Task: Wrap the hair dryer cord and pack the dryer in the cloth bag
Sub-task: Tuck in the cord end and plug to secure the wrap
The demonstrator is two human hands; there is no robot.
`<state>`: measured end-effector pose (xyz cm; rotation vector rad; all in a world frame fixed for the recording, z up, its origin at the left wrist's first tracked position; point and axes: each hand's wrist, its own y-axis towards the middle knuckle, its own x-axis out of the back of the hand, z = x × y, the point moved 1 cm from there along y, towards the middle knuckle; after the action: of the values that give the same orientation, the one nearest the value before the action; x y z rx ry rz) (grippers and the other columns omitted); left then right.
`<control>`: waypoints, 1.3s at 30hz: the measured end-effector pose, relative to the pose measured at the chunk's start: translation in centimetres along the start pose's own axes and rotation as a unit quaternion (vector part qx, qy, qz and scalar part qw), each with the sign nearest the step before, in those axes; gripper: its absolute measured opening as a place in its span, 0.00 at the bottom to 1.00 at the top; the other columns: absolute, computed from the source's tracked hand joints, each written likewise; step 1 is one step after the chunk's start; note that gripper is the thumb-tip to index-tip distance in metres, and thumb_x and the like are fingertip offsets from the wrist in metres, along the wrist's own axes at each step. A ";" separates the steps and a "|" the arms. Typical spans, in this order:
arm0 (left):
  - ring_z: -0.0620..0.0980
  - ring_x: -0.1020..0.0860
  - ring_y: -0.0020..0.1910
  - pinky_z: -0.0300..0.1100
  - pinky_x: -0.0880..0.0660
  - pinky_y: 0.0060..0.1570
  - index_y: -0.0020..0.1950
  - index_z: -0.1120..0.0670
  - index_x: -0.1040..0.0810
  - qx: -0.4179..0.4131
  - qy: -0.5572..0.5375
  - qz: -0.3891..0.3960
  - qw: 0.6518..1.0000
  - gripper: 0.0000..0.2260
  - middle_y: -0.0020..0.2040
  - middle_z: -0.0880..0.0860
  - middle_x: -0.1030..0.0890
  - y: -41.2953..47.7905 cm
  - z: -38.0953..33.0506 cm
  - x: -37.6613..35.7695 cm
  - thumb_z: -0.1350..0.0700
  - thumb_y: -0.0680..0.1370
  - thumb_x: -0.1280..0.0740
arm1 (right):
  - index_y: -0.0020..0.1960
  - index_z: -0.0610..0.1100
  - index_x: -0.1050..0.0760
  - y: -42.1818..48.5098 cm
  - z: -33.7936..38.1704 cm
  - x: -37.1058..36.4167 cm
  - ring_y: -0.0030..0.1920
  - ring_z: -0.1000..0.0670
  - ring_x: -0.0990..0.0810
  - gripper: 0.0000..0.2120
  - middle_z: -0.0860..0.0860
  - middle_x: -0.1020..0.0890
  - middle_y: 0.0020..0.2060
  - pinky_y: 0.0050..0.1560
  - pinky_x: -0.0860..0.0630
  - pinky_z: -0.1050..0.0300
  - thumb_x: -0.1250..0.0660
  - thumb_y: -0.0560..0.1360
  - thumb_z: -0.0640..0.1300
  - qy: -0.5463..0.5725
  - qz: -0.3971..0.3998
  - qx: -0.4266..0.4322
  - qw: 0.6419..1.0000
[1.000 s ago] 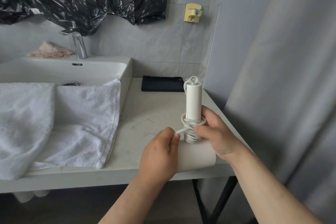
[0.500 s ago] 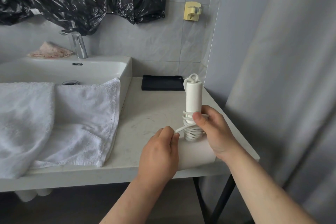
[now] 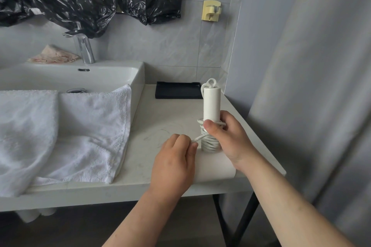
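A white hair dryer (image 3: 212,104) lies on the counter with its handle standing upright and its barrel flat near the front edge. Its white cord (image 3: 209,143) is coiled round the lower handle. My right hand (image 3: 230,138) grips the handle over the coils, thumb pressed on the top turns. My left hand (image 3: 173,160) pinches the loose end of the cord, drawn out to the left of the coils. A dark folded cloth bag (image 3: 178,92) lies flat at the back of the counter against the wall.
A white towel (image 3: 60,130) drapes over the sink (image 3: 128,78) and the counter's left part. A tap (image 3: 84,48) stands behind the basin. A grey curtain (image 3: 311,86) hangs at the right, beside the counter edge (image 3: 261,146). Black plastic sheeting covers the wall above.
My right thumb has slid up onto the upper turns of the cord. My left hand stays pinching the cord end, drawn slightly away. The dryer has barely moved.
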<state>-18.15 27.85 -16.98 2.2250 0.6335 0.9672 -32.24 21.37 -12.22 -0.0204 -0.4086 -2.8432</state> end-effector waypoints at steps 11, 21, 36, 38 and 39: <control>0.54 0.38 0.24 0.41 0.44 0.25 0.34 0.55 0.36 -0.037 0.093 -0.038 0.994 0.15 0.25 0.48 0.35 -0.3 -0.1 0.8 0.52 0.79 0.41 | 0.57 0.36 0.24 -0.4 -0.2 0.6 0.46 0.53 0.18 0.20 0.46 0.15 0.48 0.44 0.24 0.60 0.36 0.70 0.46 0.027 0.021 0.019 0.999; 0.52 0.36 0.25 0.41 0.45 0.24 0.35 0.51 0.41 0.044 0.096 0.065 0.992 0.16 0.25 0.47 0.36 -0.1 0.0 1.6 0.50 0.81 0.41 | 0.57 0.39 0.23 0.0 0.0 0.6 0.44 0.54 0.20 0.20 0.49 0.18 0.45 0.42 0.26 0.64 0.37 0.69 0.47 0.012 0.068 0.008 0.998; 0.53 0.33 0.28 0.43 0.44 0.26 0.36 0.53 0.40 0.095 0.112 0.095 0.985 0.17 0.27 0.50 0.31 -0.4 -0.2 2.2 0.48 0.82 0.42 | 0.47 0.42 0.23 0.1 0.1 0.2 0.40 0.52 0.24 0.14 0.49 0.22 0.39 0.44 0.30 0.55 0.38 0.72 0.51 0.009 0.038 0.001 0.999; 0.53 0.33 0.28 0.44 0.44 0.26 0.36 0.53 0.40 0.099 0.113 0.094 0.984 0.17 0.27 0.50 0.31 -0.5 -0.3 2.2 0.48 0.82 0.42 | 0.46 0.42 0.22 0.1 0.1 0.3 0.39 0.53 0.23 0.14 0.51 0.21 0.37 0.43 0.29 0.57 0.37 0.72 0.52 -0.007 0.039 0.006 0.999; 0.53 0.33 0.28 0.44 0.44 0.26 0.36 0.53 0.40 0.102 0.111 0.093 0.984 0.17 0.27 0.50 0.31 -0.5 -0.4 2.2 0.48 0.82 0.42 | 0.46 0.42 0.22 0.1 0.1 0.3 0.39 0.54 0.22 0.14 0.51 0.20 0.37 0.43 0.28 0.58 0.36 0.72 0.53 -0.012 0.038 0.006 0.999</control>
<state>-17.18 29.76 -16.08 2.4089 0.6579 1.3115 -32.50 21.26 -12.09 -0.0664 -0.4212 -2.7681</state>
